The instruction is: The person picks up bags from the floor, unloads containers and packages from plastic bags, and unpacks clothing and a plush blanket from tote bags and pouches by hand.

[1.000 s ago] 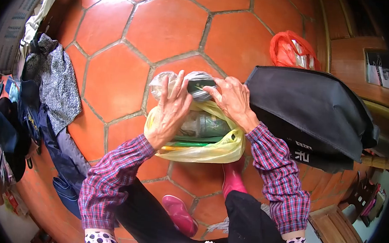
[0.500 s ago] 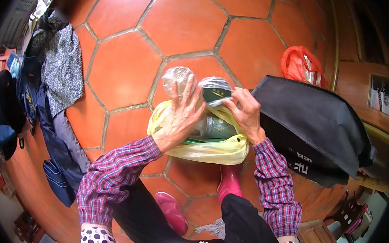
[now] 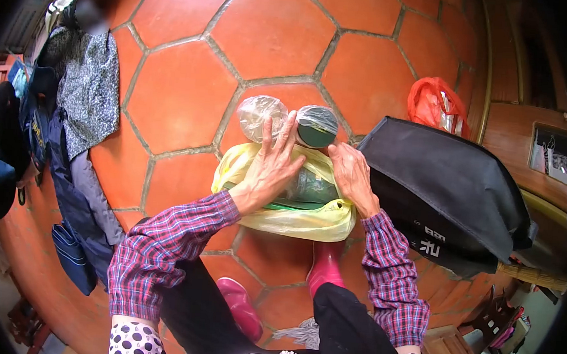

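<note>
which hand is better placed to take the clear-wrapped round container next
Probably the left hand: its fingers reach over the clear-wrapped container, while the right hand is farther off, near the dark green-topped container.

Left hand [image 3: 269, 175] over yellow bag [image 3: 300, 224], right hand [image 3: 353, 175] beside dark-topped container [image 3: 318, 128], apparently plastic-wrapped

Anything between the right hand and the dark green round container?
Nothing visible on the right: the right hand has its fingertips at or near the lower right edge of the dark green round container. From above, clear plastic covers part of its top, and the left hand has fingers close to its left edge.
</note>
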`<move>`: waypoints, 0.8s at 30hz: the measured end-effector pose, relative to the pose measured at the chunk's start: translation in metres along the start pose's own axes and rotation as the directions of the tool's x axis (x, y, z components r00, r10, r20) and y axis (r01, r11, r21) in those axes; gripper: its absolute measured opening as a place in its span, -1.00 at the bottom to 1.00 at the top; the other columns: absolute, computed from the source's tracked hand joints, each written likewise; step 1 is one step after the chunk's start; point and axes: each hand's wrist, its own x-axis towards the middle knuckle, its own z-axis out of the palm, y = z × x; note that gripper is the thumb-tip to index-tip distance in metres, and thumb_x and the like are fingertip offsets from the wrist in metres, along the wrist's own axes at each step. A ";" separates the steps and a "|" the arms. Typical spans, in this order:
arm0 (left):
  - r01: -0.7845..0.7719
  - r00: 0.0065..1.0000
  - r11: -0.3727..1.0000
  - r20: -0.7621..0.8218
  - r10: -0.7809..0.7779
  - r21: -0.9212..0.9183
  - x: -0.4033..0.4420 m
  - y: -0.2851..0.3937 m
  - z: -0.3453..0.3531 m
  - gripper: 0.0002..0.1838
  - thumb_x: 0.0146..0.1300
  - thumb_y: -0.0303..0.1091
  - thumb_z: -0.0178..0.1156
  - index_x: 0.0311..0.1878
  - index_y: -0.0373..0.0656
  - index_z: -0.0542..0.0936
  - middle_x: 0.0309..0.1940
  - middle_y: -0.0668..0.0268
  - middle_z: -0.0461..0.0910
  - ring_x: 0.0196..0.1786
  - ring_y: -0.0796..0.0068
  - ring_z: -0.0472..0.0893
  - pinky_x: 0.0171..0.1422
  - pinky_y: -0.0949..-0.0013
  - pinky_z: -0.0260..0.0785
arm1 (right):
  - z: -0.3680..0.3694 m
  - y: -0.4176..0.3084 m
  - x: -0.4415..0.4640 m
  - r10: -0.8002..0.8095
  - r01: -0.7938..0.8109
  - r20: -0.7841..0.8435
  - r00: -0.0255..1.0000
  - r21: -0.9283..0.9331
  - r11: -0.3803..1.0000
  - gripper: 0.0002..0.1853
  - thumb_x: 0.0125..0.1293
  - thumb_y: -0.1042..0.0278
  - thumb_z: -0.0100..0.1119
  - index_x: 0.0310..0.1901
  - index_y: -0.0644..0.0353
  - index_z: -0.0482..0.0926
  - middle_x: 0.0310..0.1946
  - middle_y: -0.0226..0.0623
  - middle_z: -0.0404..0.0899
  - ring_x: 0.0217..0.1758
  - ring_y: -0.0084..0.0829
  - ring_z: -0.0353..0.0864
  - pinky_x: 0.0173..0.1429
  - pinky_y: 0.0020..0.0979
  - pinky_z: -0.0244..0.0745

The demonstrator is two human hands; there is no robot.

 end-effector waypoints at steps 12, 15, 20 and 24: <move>0.051 0.994 0.999 -0.097 -0.050 0.003 0.006 -0.002 0.023 -0.69 -0.10 -0.30 0.16 -0.22 -0.13 0.53 0.27 -0.17 0.13 0.46 -0.08 -0.14 0.33 -0.44 -0.54 | -0.011 -0.023 0.073 -0.041 0.041 0.001 0.999 -0.127 0.991 -0.32 0.12 -0.05 0.21 0.24 0.03 0.27 -0.11 -0.05 0.50 -0.04 -0.02 0.48 -0.02 -0.09 0.42; 0.069 0.995 0.997 -0.065 -0.070 -0.025 0.005 -0.003 0.025 -0.68 -0.10 -0.29 0.17 -0.20 -0.13 0.53 0.24 -0.13 0.18 0.46 -0.08 -0.14 0.34 -0.44 -0.53 | -0.015 -0.042 0.082 0.031 -0.004 0.098 0.995 -0.266 0.964 -0.24 -0.08 0.05 0.39 0.20 -0.04 0.29 -0.10 -0.09 0.44 0.00 -0.03 0.43 -0.03 -0.10 0.42; 0.050 0.996 0.998 -0.073 -0.046 0.049 0.003 -0.006 0.020 -0.72 0.04 -0.24 0.06 -0.18 -0.08 0.56 0.24 -0.10 0.24 0.44 -0.07 -0.06 0.37 -0.41 -0.47 | 0.009 -0.059 0.085 -0.298 0.267 -0.022 0.954 -0.383 0.884 -0.30 -0.22 0.41 0.37 0.08 0.15 0.34 -0.08 -0.12 0.32 -0.01 -0.08 0.36 -0.03 -0.18 0.46; 0.038 0.997 0.999 -0.065 -0.038 0.009 0.006 -0.003 0.028 -0.65 -0.08 -0.29 0.12 -0.15 -0.16 0.51 0.25 -0.15 0.18 0.45 -0.06 -0.10 0.36 -0.40 -0.56 | 0.013 -0.060 0.101 -0.271 0.235 -0.046 0.961 -0.373 0.897 -0.33 -0.22 0.42 0.30 0.06 0.17 0.32 0.04 -0.08 0.29 0.05 -0.06 0.34 -0.04 -0.13 0.48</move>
